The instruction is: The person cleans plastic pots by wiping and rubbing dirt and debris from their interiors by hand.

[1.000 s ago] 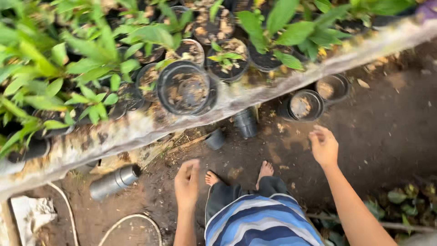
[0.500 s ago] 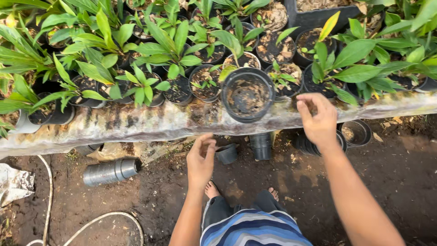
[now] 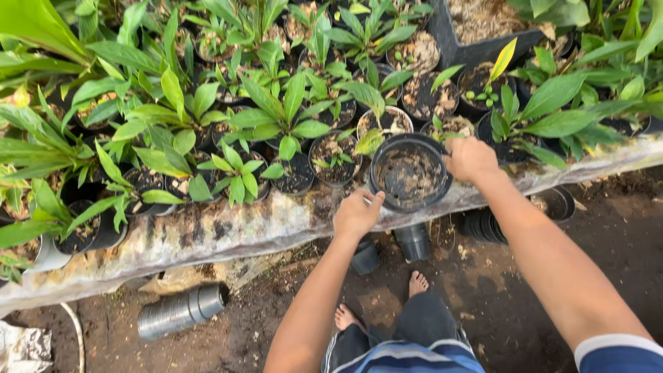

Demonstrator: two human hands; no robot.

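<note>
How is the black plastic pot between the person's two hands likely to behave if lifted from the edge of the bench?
The black pot looks thin-walled, so its rim would probably flex under the left hand and right hand. It holds only soil and no plant, so it is likely fairly light. Sitting at the bench edge, it could tip off if nudged.

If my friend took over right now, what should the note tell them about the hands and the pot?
Left hand: grip on the near rim of the round black plastic pot.
Right hand: grip on the pot's far right rim.
The pot stands at the front edge of the bench covered in pale sheeting, among small black pots of green seedlings.
Done: the pot holds dark soil, with no plant in it.
Left: the pot is not yet let go; stacked empty black pots lie on the dirt ground.
</note>
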